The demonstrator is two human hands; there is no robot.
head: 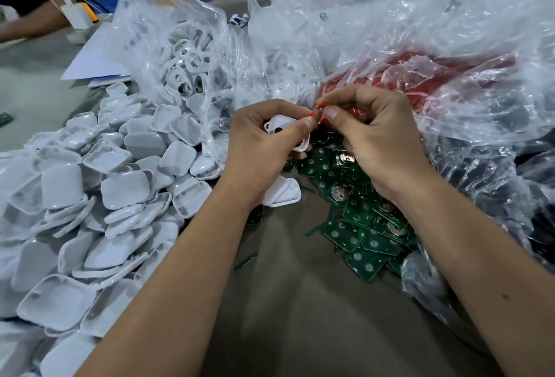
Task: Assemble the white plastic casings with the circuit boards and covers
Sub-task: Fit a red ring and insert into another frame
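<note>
My left hand (pixel 264 148) grips a white plastic casing (pixel 277 127) with round holes in its face, held above the table's middle. My right hand (pixel 375 136) pinches a small red part (pixel 316 113) between thumb and forefinger, right at the casing's upper edge. Green circuit boards (pixel 360 220) lie heaped under and below my right hand. A large pile of white covers (pixel 99 196) fills the left side. One white casing (pixel 282 193) lies on the table beside my left wrist.
A clear bag of white holed casings (pixel 186 55) stands behind the pile. A clear bag of red parts (pixel 420 76) lies at the back right. Another person's arm (pixel 27 25), a white charger (pixel 76 14) and bottles are at the far left. Brown tabletop (pixel 300 301) shows between my forearms.
</note>
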